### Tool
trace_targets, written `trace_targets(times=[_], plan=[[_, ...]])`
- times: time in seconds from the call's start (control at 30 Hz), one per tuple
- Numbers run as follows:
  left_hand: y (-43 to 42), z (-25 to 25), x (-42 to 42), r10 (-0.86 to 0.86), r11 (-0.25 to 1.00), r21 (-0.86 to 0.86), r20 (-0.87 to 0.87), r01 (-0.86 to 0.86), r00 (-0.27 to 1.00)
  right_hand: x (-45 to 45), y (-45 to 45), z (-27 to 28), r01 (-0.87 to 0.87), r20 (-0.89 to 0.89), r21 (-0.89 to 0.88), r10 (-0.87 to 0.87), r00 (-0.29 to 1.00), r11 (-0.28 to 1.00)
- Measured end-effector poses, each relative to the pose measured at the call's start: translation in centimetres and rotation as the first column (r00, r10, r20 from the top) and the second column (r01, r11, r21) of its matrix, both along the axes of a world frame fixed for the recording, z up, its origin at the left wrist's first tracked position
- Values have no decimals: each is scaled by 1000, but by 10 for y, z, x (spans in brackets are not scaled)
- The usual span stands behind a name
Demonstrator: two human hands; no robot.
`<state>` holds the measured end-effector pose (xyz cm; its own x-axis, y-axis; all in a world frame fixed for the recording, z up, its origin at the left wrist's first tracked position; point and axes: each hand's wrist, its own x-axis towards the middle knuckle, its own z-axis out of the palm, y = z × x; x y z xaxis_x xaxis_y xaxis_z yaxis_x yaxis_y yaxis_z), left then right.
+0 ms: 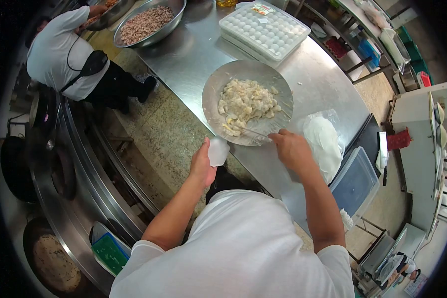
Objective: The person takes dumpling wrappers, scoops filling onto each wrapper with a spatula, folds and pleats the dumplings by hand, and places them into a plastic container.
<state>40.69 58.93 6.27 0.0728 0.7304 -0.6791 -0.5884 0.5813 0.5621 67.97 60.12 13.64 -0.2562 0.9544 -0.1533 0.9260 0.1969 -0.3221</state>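
Right, my left hand cradles a thin white sheet, thumb along one side, just off the edge of the steel table; I'd keep that palm level and lightly cupped so nothing slides away. Just beyond sits the metal bowl, overhanging the table's edge, with a pale, chunky mix heaped in it. My right hand pinches a thin stick, its far end in the mix; small, compact clumps should handle more cleanly than loose ones. Beside the bowl lies a soft white mound, partly wrapped in clear plastic.

Around me, from the left: a wok at the steel counter, a co-worker in a white shirt, a big basin of brownish bits, the table's shiny top, a lidded box of round white pieces, a bluish lidded tub and a knife beyond it
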Motion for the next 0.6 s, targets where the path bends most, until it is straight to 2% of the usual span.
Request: trace_targets(times=[0.2,0.33,0.4,0.6], plan=[[4,-4,-3,31,999,25,52,-32,998,-9,-25,-1,70,-70,-10,-70,995,998],[5,6,4,51,999,5,58,-51,997,-17,-30,6,56,-78,-38,-59,995,998],[7,5,5,53,999,5,92,-53,994,-17,-32,7,6,-300,-26,-14,954,1000],[7,-3,-1,86,994,-77,165,-74,982,-24,-47,0,-25,-319,-1,23,947,1000]])
